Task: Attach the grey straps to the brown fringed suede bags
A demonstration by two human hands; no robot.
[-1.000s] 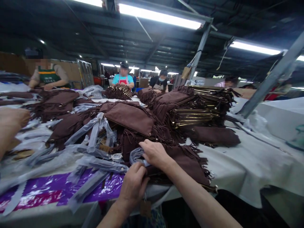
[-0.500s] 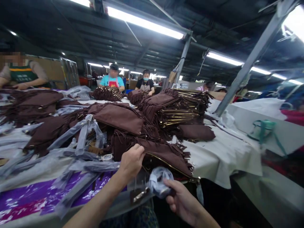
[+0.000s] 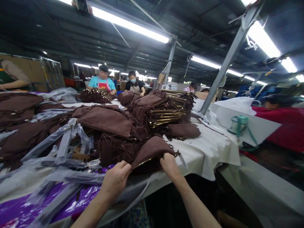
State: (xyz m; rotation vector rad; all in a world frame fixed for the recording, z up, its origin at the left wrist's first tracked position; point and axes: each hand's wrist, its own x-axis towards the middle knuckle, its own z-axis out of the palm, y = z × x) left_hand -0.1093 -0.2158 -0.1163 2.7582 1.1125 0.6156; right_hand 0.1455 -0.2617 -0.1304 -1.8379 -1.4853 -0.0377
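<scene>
Brown bag point(image 3: 153, 149), lower centre of frame, at near edge of worktop point(image 3: 213, 147). Left hand point(image 3: 117, 178) and right hand point(image 3: 170, 165) each pinched on its front, seemingly to hold the zip point(image 3: 144, 162) taut.

Both hands point(image 3: 118, 177) point(image 3: 169, 165) grip with curled fingers, forearms point(image 3: 196, 204) converging.

Blue shirt point(image 3: 94, 82): I can read one letter, S, on the front.
Red apron point(image 3: 104, 84): yellow marks, too small for me to make out.
</scene>
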